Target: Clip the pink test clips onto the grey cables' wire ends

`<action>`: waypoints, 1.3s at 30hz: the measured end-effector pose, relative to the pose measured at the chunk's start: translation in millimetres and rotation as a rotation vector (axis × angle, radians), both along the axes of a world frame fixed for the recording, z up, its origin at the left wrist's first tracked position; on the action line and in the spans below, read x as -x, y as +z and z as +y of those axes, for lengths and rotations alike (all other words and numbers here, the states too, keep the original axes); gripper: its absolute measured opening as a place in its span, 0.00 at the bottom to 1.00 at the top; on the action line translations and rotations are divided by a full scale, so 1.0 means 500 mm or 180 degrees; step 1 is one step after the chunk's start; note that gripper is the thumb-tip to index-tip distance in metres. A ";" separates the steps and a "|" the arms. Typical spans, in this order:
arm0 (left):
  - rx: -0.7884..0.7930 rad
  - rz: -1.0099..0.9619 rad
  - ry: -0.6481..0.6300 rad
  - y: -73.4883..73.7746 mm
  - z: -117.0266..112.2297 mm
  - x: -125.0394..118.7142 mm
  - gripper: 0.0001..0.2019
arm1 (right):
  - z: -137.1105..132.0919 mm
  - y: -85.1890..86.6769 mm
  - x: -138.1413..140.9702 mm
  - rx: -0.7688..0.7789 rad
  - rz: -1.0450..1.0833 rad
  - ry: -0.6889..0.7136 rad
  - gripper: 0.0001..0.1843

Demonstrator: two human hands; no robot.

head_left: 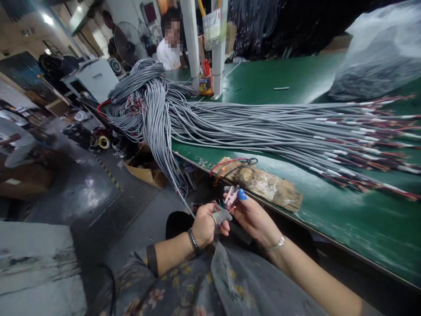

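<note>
Close to my body, my left hand [206, 224] is closed round the end of a grey cable [190, 210], and its thumb wears a grey cover. Thin coloured wires [217, 205] fan out of that end just above the thumb. My right hand [253, 216], with a blue cover on one fingertip, pinches a small pink clip-like piece [231, 196] right beside the wires. Whether the piece touches the wires I cannot tell. Both hands are in front of the table edge, near a worn wooden block [263, 182] with red and black leads [235, 163] on it.
A large bundle of grey cables [230, 125] lies across the green table [371, 237], some hanging over its edge. A clear plastic bag [378, 52] stands at the back right. White posts [219, 48] rise behind the bundle. A co-worker [169, 48] is beyond; an open cardboard box [144, 169] sits below.
</note>
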State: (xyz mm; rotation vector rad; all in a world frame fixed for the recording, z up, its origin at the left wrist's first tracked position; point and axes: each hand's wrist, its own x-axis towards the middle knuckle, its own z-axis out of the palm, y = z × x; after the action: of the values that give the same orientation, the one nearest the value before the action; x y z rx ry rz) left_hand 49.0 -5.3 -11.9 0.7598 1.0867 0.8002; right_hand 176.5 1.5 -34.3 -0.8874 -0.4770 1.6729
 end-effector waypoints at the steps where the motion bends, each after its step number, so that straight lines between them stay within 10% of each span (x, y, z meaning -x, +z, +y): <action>1: -0.0003 0.0005 0.0006 0.000 -0.001 0.000 0.19 | 0.000 0.000 0.001 0.0004 0.0014 -0.0005 0.21; 11: -0.0311 -0.0001 -0.0091 -0.011 -0.019 0.029 0.23 | -0.044 0.008 0.000 -0.0242 -0.0044 0.0843 0.22; 21: -0.0256 0.0364 -0.0932 -0.005 -0.009 0.040 0.26 | -0.051 0.019 0.000 -0.0512 -0.1181 0.0736 0.19; 39: -0.0062 -0.0152 0.0169 -0.028 -0.009 0.031 0.23 | -0.053 -0.002 0.019 -0.0330 -0.0358 0.0633 0.20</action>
State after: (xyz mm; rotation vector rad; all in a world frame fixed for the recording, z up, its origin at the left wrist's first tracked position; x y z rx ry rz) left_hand 33.7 -10.1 -26.0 0.7271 1.0612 0.8710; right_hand 166.9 -24.8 -35.5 -0.8836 -0.7429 1.7659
